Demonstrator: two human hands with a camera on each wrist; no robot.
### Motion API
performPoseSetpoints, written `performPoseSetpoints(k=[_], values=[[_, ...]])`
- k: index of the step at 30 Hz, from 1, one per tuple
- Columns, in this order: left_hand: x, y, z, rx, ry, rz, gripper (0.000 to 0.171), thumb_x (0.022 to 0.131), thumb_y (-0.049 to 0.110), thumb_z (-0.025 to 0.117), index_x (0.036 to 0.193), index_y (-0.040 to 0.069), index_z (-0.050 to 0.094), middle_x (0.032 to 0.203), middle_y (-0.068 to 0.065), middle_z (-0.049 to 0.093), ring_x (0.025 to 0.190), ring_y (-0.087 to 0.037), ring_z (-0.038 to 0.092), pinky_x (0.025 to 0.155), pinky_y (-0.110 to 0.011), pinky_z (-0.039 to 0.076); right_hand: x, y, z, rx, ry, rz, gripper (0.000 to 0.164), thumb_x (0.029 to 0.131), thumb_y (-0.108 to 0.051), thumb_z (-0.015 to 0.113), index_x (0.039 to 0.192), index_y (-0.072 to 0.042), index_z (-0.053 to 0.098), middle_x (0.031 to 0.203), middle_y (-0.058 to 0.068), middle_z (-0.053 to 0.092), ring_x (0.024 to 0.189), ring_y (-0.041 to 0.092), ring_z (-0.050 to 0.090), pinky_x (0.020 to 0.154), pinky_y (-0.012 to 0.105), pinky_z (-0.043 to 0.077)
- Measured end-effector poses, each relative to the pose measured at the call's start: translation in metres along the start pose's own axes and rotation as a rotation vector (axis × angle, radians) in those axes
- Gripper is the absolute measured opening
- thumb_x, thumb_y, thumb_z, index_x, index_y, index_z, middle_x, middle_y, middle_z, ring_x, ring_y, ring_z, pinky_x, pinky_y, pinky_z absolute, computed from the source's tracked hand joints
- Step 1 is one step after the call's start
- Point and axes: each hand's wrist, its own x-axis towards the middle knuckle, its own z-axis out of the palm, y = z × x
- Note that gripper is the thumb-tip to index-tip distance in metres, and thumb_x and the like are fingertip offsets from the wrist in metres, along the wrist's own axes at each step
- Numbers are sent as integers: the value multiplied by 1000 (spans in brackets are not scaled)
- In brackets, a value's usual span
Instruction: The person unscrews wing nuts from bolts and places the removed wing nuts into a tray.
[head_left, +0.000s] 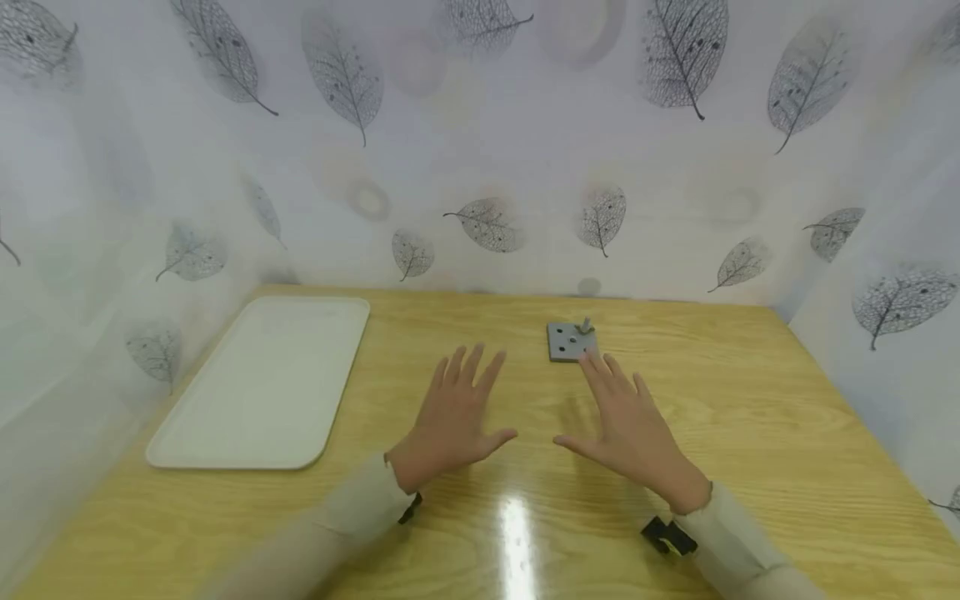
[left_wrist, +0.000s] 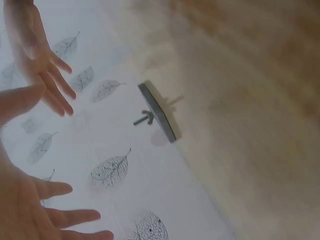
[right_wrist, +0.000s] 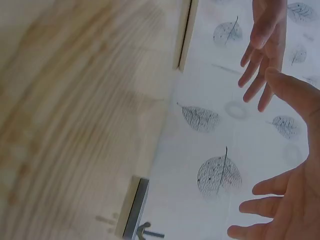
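Note:
A square grey metal plate with several holes lies on the table toward the back. From its far right corner a bolt with a wing nut sticks up, also visible side-on as a wing nut in the left wrist view. My left hand hovers over the table, fingers spread and holding nothing. My right hand is likewise spread and bare; in the head view its fingertips overlap the plate's near edge, though the wrist views show the hand apart from it.
A white rectangular tray rests on the left of the wooden table. A pale curtain with leaf prints surrounds the table at the back and sides. Dark straps show beneath the wrists.

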Motion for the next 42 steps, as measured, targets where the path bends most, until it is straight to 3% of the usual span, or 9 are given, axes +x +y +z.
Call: performPoseSetpoints(k=[9, 12, 15, 22, 29, 36, 42], values=[[48, -20, 4, 151, 39, 216, 85, 75, 59, 67, 136, 5, 44, 131, -13, 52, 123, -30, 46, 107, -43, 35, 16, 39, 1, 27, 110, -59, 99, 69, -47, 78, 144, -1, 31, 140, 22, 44, 127, 41, 43, 103, 63, 31], [67, -22, 8, 180, 30, 263, 81, 76, 60, 65, 133, 4, 48, 127, -11, 54, 119, -27, 49, 105, -40, 37, 25, 56, 1, 58, 60, -34, 95, 71, -47, 77, 143, -2, 33, 140, 21, 45, 125, 41, 45, 103, 60, 33], [86, -22, 14, 197, -20, 279, 80, 78, 61, 62, 132, 4, 49, 127, -11, 54, 118, -26, 49, 105, -40, 37, 37, 75, 2, 85, -25, 5, 92, 74, -47, 75, 143, -2, 33, 141, 22, 44, 125, 43, 45, 102, 58, 36], [130, -22, 39, 257, -173, 289, 80, 80, 64, 56, 134, 5, 48, 128, -9, 55, 118, -25, 50, 105, -38, 38, 68, 114, 8, 114, -142, 17, 88, 77, -42, 73, 143, 1, 33, 142, 23, 42, 128, 43, 42, 104, 58, 35], [161, -22, 66, 227, -296, 257, 84, 80, 67, 55, 137, 7, 44, 129, -9, 54, 119, -25, 51, 104, -38, 39, 98, 133, 17, 116, -226, -11, 84, 75, -41, 75, 137, 4, 40, 139, 26, 44, 128, 44, 41, 106, 60, 32], [181, -15, 88, 259, -433, 196, 93, 77, 72, 54, 142, 8, 37, 136, -8, 49, 123, -23, 48, 107, -37, 37, 112, 145, 27, 93, -343, 7, 92, 72, -48, 75, 139, 4, 38, 143, 26, 39, 131, 47, 36, 103, 68, 27], [191, -7, 102, 229, -496, 180, 93, 73, 74, 56, 140, 10, 41, 134, -5, 51, 120, -20, 48, 107, -37, 36, 119, 151, 36, 112, -406, -42, 90, 73, -47, 75, 136, 7, 40, 140, 29, 41, 128, 47, 39, 105, 60, 32]])
